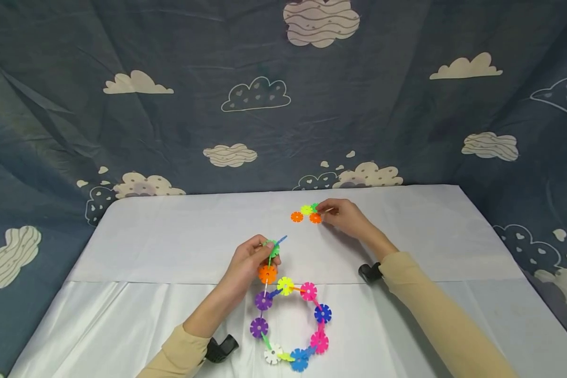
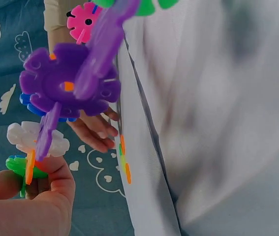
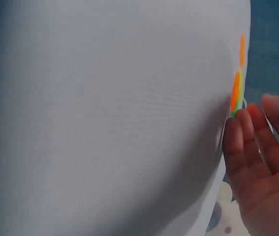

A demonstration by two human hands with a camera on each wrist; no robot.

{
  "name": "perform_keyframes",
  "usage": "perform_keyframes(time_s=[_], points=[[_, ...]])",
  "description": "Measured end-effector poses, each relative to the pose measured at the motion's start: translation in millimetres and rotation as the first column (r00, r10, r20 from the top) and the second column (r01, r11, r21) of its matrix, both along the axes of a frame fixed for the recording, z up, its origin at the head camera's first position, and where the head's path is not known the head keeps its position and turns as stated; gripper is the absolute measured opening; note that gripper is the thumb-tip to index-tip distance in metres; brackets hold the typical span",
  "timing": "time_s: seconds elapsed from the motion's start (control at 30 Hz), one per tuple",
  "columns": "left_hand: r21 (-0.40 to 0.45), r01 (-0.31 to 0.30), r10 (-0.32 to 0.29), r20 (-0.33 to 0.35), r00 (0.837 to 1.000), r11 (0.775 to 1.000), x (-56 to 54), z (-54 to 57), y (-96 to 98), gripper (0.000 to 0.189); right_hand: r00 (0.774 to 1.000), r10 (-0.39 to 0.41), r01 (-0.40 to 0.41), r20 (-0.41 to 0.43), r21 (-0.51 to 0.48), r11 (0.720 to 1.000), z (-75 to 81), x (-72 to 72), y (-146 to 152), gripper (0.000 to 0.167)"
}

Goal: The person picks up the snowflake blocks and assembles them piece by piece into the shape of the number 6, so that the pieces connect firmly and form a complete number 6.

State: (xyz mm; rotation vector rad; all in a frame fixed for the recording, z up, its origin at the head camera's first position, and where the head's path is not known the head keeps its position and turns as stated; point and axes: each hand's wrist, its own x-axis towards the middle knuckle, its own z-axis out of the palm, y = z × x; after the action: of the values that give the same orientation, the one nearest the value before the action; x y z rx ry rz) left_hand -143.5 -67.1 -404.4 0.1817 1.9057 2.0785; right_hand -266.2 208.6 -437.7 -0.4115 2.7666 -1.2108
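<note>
My left hand (image 1: 250, 257) pinches a green flower-shaped disc (image 1: 275, 248) between thumb and fingers. A blue disc (image 1: 281, 240), seen edge-on, juts from it. Below hangs an orange disc (image 1: 267, 274), joined to a ring of linked, notched plastic discs. The ring includes purple (image 1: 259, 328), yellow (image 1: 285, 286), pink (image 1: 319, 342) and white (image 1: 273, 354) discs. My right hand (image 1: 342, 216) reaches to the loose discs at the back, its fingertips beside a green disc (image 1: 314, 207) and an orange disc (image 1: 315, 218). In the right wrist view its fingers (image 3: 233, 142) look fairly straight; no grip shows.
A yellow disc (image 1: 306, 210) and another orange disc (image 1: 296, 217) lie near the right fingertips. The white-covered table (image 1: 170, 231) ends at a dark cloud-patterned curtain (image 1: 179, 131). Black wrist cameras (image 1: 221, 348) sit by both cuffs.
</note>
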Motion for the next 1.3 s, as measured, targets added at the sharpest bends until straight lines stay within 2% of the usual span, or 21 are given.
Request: perform_keyframes(time_s=[0.23,0.37,0.5,0.7,0.9,1.0,1.13,1.3], points=[[0.044,-0.004,0.002,0.047,0.999,0.999,-1.6,0.4,0.5,0.021,0.995,0.101,-0.102,0.015,0.184,0.978,-3.0,-5.9,-5.8,0.040],[0.063,0.000,-0.004,0.067,0.998,0.998,-2.6,1.4,1.1,0.021,0.991,0.135,-0.136,0.020,0.213,0.968,-1.3,-5.9,-8.2,0.037],[0.066,0.011,-0.016,0.067,0.998,0.998,-3.0,2.9,2.3,0.021,0.990,0.127,-0.138,0.062,0.210,0.968,-1.9,-6.0,-7.0,0.033],[0.078,0.012,-0.018,0.077,0.997,0.997,-2.4,3.9,3.5,0.020,0.987,0.119,-0.133,0.112,0.126,0.983,-3.9,-4.3,-2.7,0.029],[0.099,0.019,-0.028,0.092,0.995,0.995,-2.9,2.9,5.7,0.020,0.993,0.112,-0.116,0.046,0.075,0.990,-0.2,6.1,-2.2,0.021],[0.100,0.020,-0.030,0.101,0.994,0.995,-2.5,2.3,7.2,0.020,0.997,0.070,-0.071,0.028,0.043,0.997,8.7,18.8,-5.1,0.019],[0.095,0.015,-0.025,0.101,0.995,0.995,-1.4,2.4,7.4,0.020,0.999,0.031,-0.028,0.035,-0.070,0.997,31.0,40.5,-13.9,0.015],[0.089,0.017,-0.025,0.096,0.995,0.996,-2.1,4.4,6.5,0.020,0.994,0.098,-0.084,0.050,-0.235,0.968,51.7,62.5,-24.4,0.012]])
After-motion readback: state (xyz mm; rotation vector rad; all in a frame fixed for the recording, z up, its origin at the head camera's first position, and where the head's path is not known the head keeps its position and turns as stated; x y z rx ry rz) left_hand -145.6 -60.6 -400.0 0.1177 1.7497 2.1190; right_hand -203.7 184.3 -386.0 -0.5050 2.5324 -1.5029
